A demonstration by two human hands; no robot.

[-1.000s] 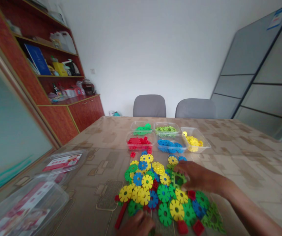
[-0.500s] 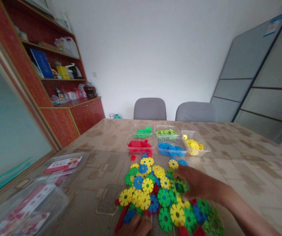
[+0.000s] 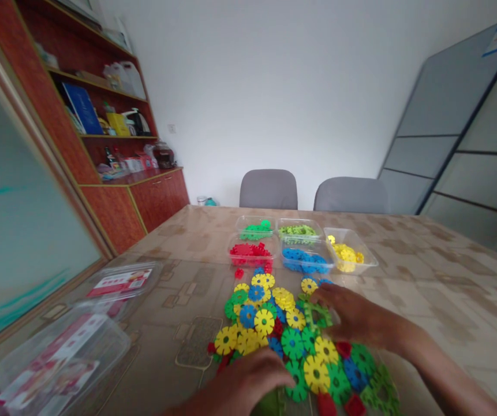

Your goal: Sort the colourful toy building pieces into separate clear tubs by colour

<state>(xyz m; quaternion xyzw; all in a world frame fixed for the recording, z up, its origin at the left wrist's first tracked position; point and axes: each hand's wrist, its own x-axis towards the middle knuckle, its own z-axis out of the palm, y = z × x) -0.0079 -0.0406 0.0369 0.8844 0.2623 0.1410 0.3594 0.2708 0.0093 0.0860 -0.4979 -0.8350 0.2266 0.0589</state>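
A heap of flat plastic pieces lies on the table: yellow notched discs [image 3: 316, 373], green discs [image 3: 292, 343], blue discs [image 3: 247, 316], red pieces and olive-green ones. My right hand [image 3: 352, 316] is over the heap's right side, its fingers apart beside an olive-green piece [image 3: 317, 314]; nothing is seen held. At the near edge my left hand [image 3: 252, 378] reaches in from below, thumb and fingers apart, with an olive-green piece [image 3: 269, 403] under it. Whether that piece is gripped is hidden.
Beyond the heap stand clear boxes of red [image 3: 250, 253], blue [image 3: 306, 261], yellow [image 3: 346, 256], green [image 3: 254, 230] and light-green pieces [image 3: 298, 232]. Clear lids [image 3: 62, 361] with labels lie at the left. Two grey chairs [image 3: 268, 189] stand behind the table.
My left hand has come further over the near part of the heap, covering more pieces. My right hand remains over the right side. The view has shifted slightly.
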